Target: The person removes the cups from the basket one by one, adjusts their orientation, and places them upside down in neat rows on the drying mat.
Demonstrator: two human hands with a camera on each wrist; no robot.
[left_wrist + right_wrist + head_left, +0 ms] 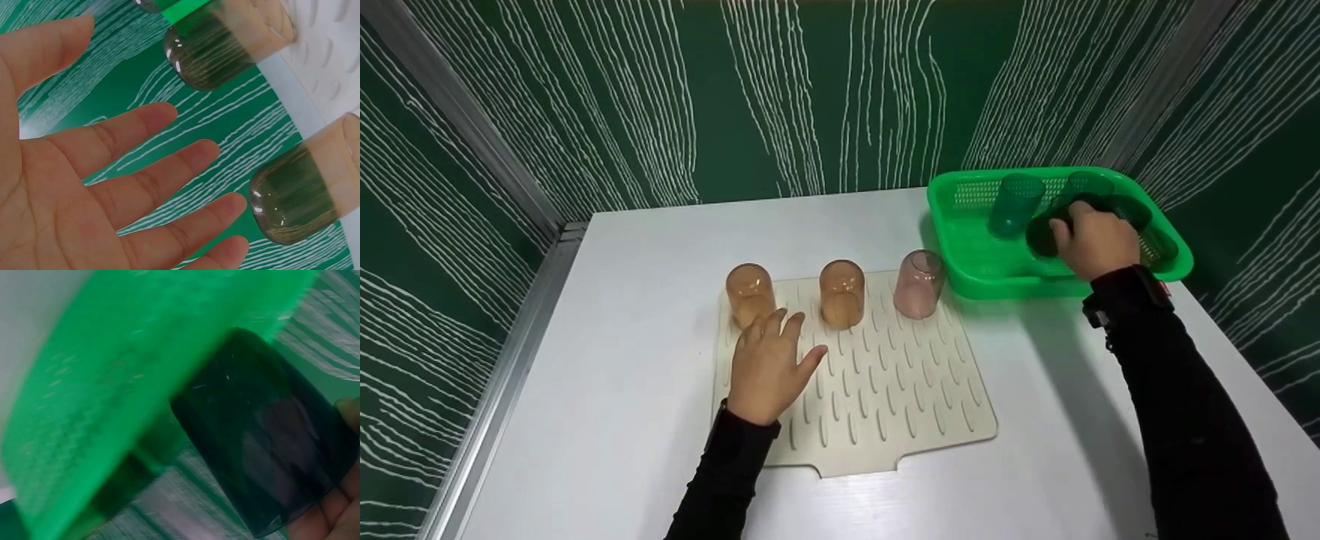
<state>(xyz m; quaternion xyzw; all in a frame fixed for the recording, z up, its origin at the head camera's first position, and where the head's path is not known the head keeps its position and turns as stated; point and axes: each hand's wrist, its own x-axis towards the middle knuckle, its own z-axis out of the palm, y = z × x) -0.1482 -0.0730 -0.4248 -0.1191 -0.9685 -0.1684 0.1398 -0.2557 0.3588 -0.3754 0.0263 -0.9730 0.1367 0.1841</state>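
Note:
My right hand (1099, 244) reaches over the green basket (997, 289) and holds a dark tinted cup (264, 433) by one end. In the right wrist view, fingertips (332, 517) curl at the cup's edge. My left hand (769, 371) hovers with spread fingers above the cream draining mat (885, 446), just before the left amber cup (750, 285). The left wrist view shows its bare palm, holding nothing. A second amber cup (842, 292) and a pinkish cup (919, 289) stand in the same row, rounded bottoms up.
Inside the basket are a teal cup (1016, 202) at the back, another teal cup (1087, 184) beside it, and dark cups partly hidden by my right hand. The mat lies on a white table (637, 315). Green walls with white lines (825, 97) rise behind and at both sides.

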